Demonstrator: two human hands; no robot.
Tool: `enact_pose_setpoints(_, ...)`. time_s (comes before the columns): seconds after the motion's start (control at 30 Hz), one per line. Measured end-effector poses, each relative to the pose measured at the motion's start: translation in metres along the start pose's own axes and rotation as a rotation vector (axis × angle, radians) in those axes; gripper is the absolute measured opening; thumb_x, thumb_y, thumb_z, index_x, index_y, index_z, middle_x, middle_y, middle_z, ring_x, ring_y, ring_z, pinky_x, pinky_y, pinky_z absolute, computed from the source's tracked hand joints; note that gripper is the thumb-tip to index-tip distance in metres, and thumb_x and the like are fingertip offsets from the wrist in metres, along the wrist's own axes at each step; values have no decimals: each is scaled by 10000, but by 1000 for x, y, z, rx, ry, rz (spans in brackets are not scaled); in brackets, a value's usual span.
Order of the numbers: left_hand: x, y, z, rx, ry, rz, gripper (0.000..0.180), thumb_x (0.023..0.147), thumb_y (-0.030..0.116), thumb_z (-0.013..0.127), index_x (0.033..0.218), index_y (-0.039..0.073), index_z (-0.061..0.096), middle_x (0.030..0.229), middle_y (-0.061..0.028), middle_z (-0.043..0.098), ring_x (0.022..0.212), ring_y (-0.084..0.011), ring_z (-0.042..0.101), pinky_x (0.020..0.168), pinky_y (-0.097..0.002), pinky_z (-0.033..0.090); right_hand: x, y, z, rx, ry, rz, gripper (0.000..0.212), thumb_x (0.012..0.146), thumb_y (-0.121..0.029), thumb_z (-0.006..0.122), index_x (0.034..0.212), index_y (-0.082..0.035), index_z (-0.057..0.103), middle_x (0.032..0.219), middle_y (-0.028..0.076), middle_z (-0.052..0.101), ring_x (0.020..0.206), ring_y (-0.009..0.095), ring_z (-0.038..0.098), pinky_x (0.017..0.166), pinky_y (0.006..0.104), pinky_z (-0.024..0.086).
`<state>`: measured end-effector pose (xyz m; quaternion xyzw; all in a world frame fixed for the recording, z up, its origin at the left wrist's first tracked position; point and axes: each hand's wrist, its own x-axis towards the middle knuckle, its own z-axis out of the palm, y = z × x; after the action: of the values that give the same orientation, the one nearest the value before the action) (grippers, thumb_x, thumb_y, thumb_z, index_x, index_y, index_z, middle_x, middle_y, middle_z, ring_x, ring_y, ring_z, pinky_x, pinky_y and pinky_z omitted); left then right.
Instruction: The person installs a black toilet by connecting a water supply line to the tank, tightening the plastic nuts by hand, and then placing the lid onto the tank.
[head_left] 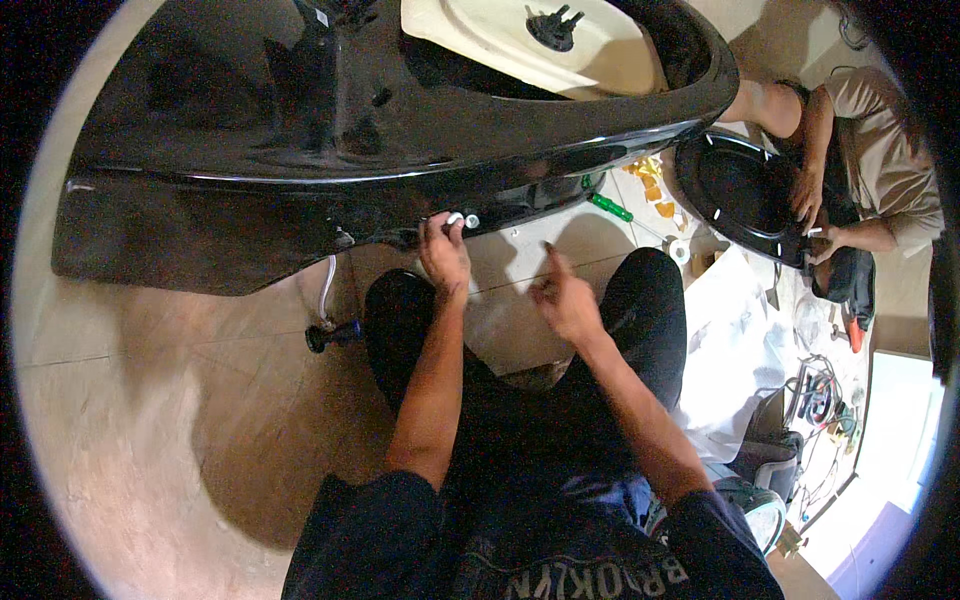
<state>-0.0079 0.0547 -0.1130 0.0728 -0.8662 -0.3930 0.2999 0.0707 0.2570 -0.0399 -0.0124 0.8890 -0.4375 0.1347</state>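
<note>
A large glossy black toilet [230, 230] spans the top of the head view. My left hand [445, 255] is at its near lower side, fingers closed around a small white cylindrical piece [455, 219]. Just right of those fingertips, a round white piece [472, 222] shows against the black side. My right hand [568, 300] hovers over the floor between my knees, apart from the toilet. Its index finger is stretched out and the other fingers are partly curled, with nothing visible in them. A small white bit [515, 233] lies on the floor between the hands.
A green screwdriver [610, 207], yellowish scraps [655, 190] and a white roll [679, 250] lie to the right. Another person [885, 150] handles a black toilet seat [735, 190]. A white hose [328, 285] runs near a blue-and-black fitting [335, 335]. White sheeting [735, 340] and cables [820, 390] lie farther right.
</note>
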Motion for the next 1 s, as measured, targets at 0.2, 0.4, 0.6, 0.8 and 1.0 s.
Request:
enact_pose_setpoints(0.2, -14, 40, -84, -251, 84, -258, 263, 893, 178, 647, 1078, 0, 588, 968, -81, 626, 838, -144, 584, 757, -279, 469, 114, 27, 101, -415, -62, -57, 919, 855, -169, 566, 1494, -135, -93, 958, 260, 649, 781, 392, 651, 728, 450, 516)
enact_pose_setpoints(0.4, -13, 30, -96, -387, 99, -407, 289, 887, 204, 658, 1075, -3, 583, 977, -83, 626, 841, -147, 586, 768, -285, 464, 119, 9, 149, -92, 49, 134, 746, 845, -106, 542, 1488, -61, 168, 967, 199, 668, 707, 258, 652, 633, 415, 509)
enact_pose_setpoints(0.6, -8, 24, -88, -362, 90, -285, 315, 885, 216, 663, 1077, -15, 566, 950, -80, 634, 815, -142, 590, 768, -283, 465, 99, -9, 142, 653, -213, 107, 277, 829, -243, 634, 885, 27, 664, 742, 166, 651, 664, 239, 619, 612, 387, 474)
enact_pose_setpoints(0.8, -12, 27, -92, -544, 121, -447, 329, 893, 214, 655, 1087, -29, 549, 930, -82, 635, 781, -140, 596, 749, -273, 469, 123, -3, 133, 129, 337, 72, 347, 797, -276, 701, 808, 50, 583, 794, 199, 661, 755, 362, 642, 672, 400, 493)
enact_pose_setpoints(1.0, -13, 33, -99, -495, 35, -408, 313, 902, 203, 642, 1082, -35, 549, 905, -79, 639, 782, -139, 595, 726, -271, 473, 144, 14, 140, 269, 567, 101, 566, 676, -346, 817, 1007, -1, 514, 895, 190, 673, 846, 377, 650, 732, 418, 500)
